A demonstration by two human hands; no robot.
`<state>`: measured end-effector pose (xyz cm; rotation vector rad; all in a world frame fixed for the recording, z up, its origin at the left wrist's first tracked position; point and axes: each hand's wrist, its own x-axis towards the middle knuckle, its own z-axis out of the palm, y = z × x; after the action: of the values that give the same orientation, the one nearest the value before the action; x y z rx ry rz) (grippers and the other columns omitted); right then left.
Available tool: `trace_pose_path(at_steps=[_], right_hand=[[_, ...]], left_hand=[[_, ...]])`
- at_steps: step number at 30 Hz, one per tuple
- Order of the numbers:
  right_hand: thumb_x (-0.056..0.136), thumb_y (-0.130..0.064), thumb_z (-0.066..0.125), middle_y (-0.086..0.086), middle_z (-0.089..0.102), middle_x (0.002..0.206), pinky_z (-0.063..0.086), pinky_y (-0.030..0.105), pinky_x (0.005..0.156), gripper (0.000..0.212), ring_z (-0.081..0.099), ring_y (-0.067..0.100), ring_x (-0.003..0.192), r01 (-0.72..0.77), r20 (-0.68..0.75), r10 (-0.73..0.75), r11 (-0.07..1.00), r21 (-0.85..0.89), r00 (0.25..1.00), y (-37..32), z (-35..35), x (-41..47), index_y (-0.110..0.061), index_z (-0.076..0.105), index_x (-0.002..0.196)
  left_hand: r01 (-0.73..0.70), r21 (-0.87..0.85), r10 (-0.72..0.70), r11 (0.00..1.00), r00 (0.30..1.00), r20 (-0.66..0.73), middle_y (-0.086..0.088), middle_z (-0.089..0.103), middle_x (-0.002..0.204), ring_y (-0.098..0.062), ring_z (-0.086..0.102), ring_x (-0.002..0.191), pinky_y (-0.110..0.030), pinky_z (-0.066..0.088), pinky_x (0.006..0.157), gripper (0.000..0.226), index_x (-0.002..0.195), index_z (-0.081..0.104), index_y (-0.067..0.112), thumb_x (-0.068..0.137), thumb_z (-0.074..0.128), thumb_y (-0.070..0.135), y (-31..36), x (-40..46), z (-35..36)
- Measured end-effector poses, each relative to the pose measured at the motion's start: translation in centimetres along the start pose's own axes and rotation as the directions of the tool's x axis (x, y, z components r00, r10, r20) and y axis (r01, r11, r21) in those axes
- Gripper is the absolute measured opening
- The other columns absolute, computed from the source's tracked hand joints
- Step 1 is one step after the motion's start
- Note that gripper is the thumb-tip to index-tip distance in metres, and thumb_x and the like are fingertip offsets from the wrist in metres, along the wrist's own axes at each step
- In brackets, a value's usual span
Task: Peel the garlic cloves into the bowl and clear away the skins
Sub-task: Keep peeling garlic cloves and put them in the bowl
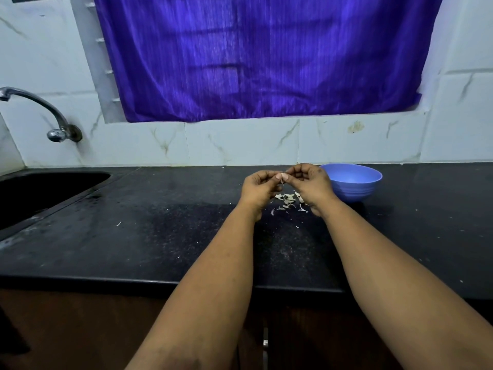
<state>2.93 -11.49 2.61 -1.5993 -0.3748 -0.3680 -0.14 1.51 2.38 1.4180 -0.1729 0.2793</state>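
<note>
From the head view, the plainest risk is the garlic clove (281,175) slipping out of the pinch; it is small and mostly hidden between the fingertips, and a sharp tug at a stubborn strip of skin could flick it onto the dark counter (160,222) or down among the skins (289,201) rather than into the blue bowl (354,182); the skins themselves are light and loose (a few flecks already lie scattered well away from the pile), so a sweep of a wrist or a draught could spread them further and make the clearing slower; the bowl stands just beside the right wrist, and an outward swing of that hand could knock it

Both forearms reach forward over the counter edge and converge, hands raised above the skin pile; the left hand (260,186) has its fingers curled, thumb and forefinger pinching the clove; the right hand (310,182) meets it from the bowl side, fingers likewise curled, its tips gripping the same clove or its skin (which of the two I cannot tell); a thin thread of skin hangs below the pinch
</note>
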Motion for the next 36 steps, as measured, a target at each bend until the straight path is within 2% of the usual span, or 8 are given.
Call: trace_pose_path(at_steps=[4,10,15,19,23,29,34,36], right_hand=[[0.082,-0.008,0.074,0.000,0.065,0.083,0.052,0.020,0.079,0.015,0.060,0.010,0.081,-0.007,0.043,0.007,1.000,-0.014,0.999,0.2,-0.4,0.3,-0.018,0.064,0.081],[0.087,-0.005,0.068,-0.001,0.060,0.081,0.045,0.012,0.069,0.016,0.055,0.008,0.079,0.023,0.113,-0.021,1.000,-0.015,0.993,0.3,-0.8,0.6,-0.019,0.061,0.082],[0.090,-0.008,0.064,0.000,0.057,0.080,0.044,0.019,0.072,0.015,0.051,0.009,0.078,0.012,0.159,-0.004,0.999,-0.048,0.987,0.4,-0.9,0.6,-0.020,0.059,0.083],[0.094,-0.009,0.059,-0.003,0.055,0.078,0.043,0.017,0.070,0.016,0.049,0.007,0.073,0.016,0.176,0.000,0.996,-0.087,0.984,0.1,-0.7,0.3,-0.020,0.057,0.083],[0.096,-0.012,0.056,-0.005,0.057,0.082,0.044,0.016,0.070,0.016,0.052,0.008,0.075,0.013,0.141,0.008,0.989,-0.147,0.990,0.4,-0.1,0.3,-0.023,0.054,0.084],[0.094,-0.026,0.059,-0.002,0.065,0.092,0.052,0.044,0.082,0.017,0.061,0.022,0.091,0.012,0.101,0.022,0.947,-0.320,0.995,1.3,0.3,0.7,-0.033,0.055,0.079],[0.093,-0.031,0.058,0.000,0.066,0.095,0.054,0.048,0.080,0.025,0.061,0.021,0.088,-0.009,0.093,0.044,0.940,-0.342,0.995,1.1,0.3,0.6,-0.047,0.056,0.075],[0.093,-0.031,0.058,0.001,0.066,0.096,0.054,0.046,0.077,0.019,0.061,0.021,0.085,-0.030,0.094,0.066,0.939,-0.344,0.993,0.9,0.3,0.5,-0.042,0.056,0.078]], left_hand=[[0.001,-0.022,0.000,1.000,1.000,0.014,-0.003,0.066,0.077,-0.002,0.059,0.059,-0.012,0.042,0.048,0.005,0.089,0.067,0.012,0.090,0.063,0.009,0.0,0.0,0.0],[-0.015,-0.048,0.015,0.999,1.000,0.016,-0.002,0.068,0.074,-0.001,0.063,0.059,-0.012,0.047,0.053,0.006,0.086,0.067,0.010,0.089,0.064,0.005,-0.1,0.1,0.2],[-0.030,-0.056,0.031,0.998,0.999,0.013,0.003,0.070,0.066,-0.002,0.064,0.059,-0.013,0.050,0.056,0.007,0.085,0.067,0.008,0.088,0.064,0.002,-0.2,0.3,0.3],[-0.045,-0.096,0.046,0.994,0.999,0.008,0.004,0.070,0.063,-0.002,0.065,0.059,-0.012,0.051,0.060,0.006,0.085,0.066,0.004,0.087,0.064,-0.001,-0.2,0.4,0.4],[-0.035,-0.110,0.034,0.993,0.999,-0.006,-0.005,0.069,0.073,-0.004,0.066,0.059,-0.014,0.054,0.063,0.003,0.090,0.064,-0.001,0.088,0.063,-0.002,-0.4,0.4,0.6],[-0.019,-0.126,0.016,0.992,1.000,-0.022,-0.010,0.068,0.084,-0.009,0.069,0.071,-0.020,0.056,0.077,0.010,0.098,0.063,0.000,0.088,0.063,-0.001,-0.9,0.6,0.5],[0.005,-0.175,-0.006,0.985,1.000,-0.007,-0.002,0.071,0.073,-0.006,0.070,0.070,-0.016,0.056,0.074,0.008,0.087,0.064,0.002,0.089,0.059,-0.004,-0.7,0.7,0.4],[0.015,-0.213,-0.018,0.977,1.000,-0.009,0.001,0.071,0.069,-0.004,0.069,0.068,-0.014,0.055,0.072,0.009,0.085,0.063,0.003,0.090,0.059,-0.004,-0.6,0.6,0.4]])
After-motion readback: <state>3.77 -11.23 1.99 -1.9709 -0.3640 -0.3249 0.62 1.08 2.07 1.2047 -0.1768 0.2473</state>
